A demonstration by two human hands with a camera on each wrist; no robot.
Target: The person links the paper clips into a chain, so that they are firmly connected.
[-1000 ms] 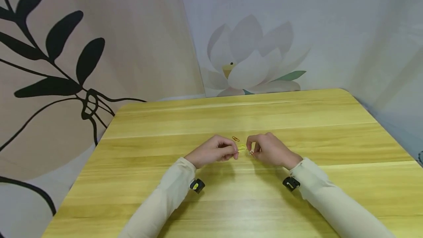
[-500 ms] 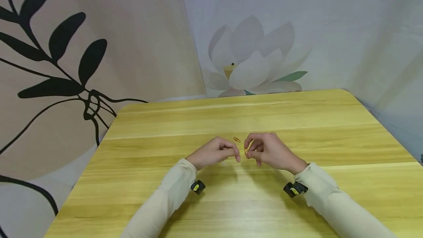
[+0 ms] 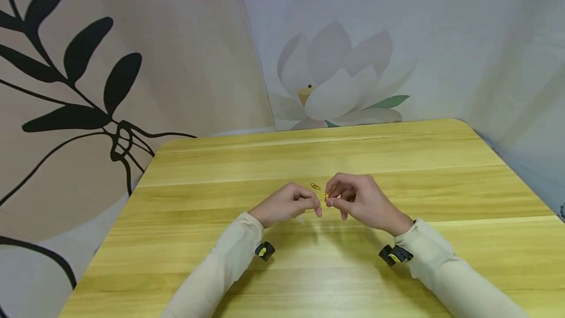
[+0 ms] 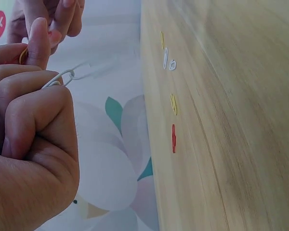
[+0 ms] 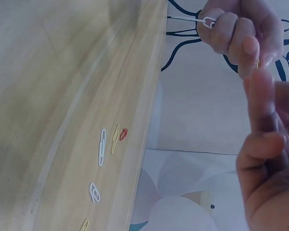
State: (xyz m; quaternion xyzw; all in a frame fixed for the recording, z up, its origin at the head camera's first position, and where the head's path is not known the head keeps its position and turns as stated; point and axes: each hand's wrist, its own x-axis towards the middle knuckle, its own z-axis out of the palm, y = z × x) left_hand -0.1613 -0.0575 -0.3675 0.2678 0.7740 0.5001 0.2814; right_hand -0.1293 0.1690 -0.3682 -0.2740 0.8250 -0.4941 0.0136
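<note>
Both hands are raised close together above the wooden table. My left hand has its fingers curled and pinches a yellow paper clip between thumb and forefinger. Out of its curled lower fingers comes a white paper clip, linked to another clip that is blurred and dangles loose. Facing it, my right hand pinches a small orange-looking paper clip with thumb and forefinger, right at the left fingertips. The right wrist view shows the fingertips of both hands meeting, which hides most of these clips.
Several loose paper clips lie on the table beyond the hands: a red clip, a yellow clip, a long white clip and a smaller white clip. A patterned curtain hangs behind the table's far edge.
My right hand has moved left to the left fingertips, bringing its paper clip with it, and has turned slightly. The left hand has barely shifted; a white clip now shows hanging under it.
</note>
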